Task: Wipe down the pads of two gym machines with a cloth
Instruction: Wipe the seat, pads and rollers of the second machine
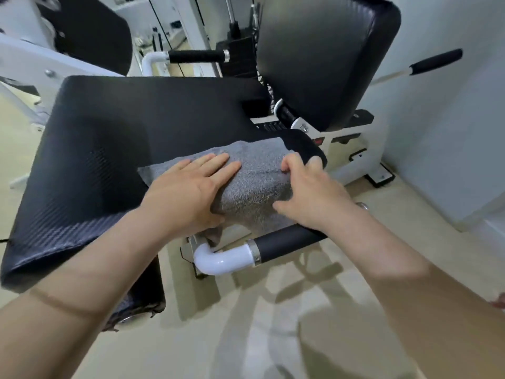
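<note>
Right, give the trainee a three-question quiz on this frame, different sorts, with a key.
1. True or false: the grey cloth lies on the upright back pad.
2. Which hand lies flat on the cloth? A) left hand B) right hand
3. Fill in: the handle below the cloth has a black grip and a ______ elbow.

Key: 1 false, it drapes over the seat pad edge; 2 A; 3 white.

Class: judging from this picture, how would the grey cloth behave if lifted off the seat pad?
The grey cloth is probably floppy: it drapes over the seat pad edge and creases between the left hand and right hand. Its fuzzy surface suggests grip, not slip.
</note>
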The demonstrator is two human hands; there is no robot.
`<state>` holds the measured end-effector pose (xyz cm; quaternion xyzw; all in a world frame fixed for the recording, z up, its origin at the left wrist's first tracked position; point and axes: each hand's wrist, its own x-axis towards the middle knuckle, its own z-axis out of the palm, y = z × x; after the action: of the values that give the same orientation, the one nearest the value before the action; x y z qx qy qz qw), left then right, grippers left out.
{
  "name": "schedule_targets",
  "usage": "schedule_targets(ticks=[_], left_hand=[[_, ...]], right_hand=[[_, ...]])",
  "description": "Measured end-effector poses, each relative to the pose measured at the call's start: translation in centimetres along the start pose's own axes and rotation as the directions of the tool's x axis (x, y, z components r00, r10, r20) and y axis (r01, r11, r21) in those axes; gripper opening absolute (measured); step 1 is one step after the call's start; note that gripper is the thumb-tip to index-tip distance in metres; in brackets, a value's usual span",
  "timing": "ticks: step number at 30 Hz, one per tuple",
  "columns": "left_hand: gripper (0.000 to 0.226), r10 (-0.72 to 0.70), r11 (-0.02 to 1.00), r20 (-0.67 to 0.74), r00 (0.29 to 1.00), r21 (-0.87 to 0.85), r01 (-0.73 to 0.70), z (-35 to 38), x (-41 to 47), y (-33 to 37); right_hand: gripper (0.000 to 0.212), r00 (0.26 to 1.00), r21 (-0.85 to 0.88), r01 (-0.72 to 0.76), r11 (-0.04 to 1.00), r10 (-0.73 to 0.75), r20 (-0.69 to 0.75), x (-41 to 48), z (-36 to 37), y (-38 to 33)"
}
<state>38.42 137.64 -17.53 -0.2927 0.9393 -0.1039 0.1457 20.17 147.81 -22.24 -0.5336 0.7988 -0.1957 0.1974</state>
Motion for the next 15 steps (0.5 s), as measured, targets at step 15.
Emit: schedule_targets(ticks=[15], left_hand=[[0.083, -0.083, 0.987, -0.417, 0.905, 0.088, 0.131, 3.2, -3.3, -0.7]], right_hand=[[0.079, 0.75, -0.038, 0.661, 0.749, -0.659, 0.051, 3.1, 4.0, -6.1]])
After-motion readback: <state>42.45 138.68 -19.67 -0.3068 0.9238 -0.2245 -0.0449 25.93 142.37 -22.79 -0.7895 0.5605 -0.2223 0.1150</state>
